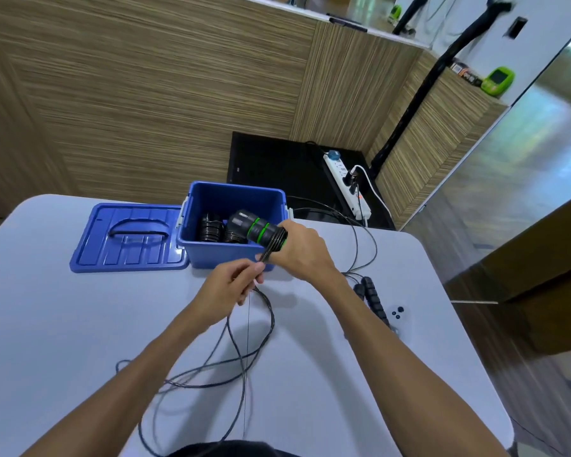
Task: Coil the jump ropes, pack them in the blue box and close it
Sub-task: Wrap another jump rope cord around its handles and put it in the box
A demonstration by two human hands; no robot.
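My right hand (pixel 305 250) grips a pair of black jump-rope handles with green rings (pixel 256 227), held over the front right corner of the open blue box (pixel 226 255). Rope is wound round the handles near my fingers. My left hand (pixel 229 285) pinches the black rope (pixel 264 311) just below them. The slack rope loops loosely across the table toward me. Inside the box lie black coiled ropes (pixel 216 230). The blue lid (pixel 129 239) lies flat on the table, left of the box. Another black-handled jump rope (pixel 373 300) lies to the right.
The white table (pixel 79 324) ends close behind the box. Three small black pieces (pixel 398 313) sit beside the spare rope's handles. Thin rope runs off the table's far right edge (pixel 360 232). A white power strip (pixel 347 184) lies on a black surface behind.
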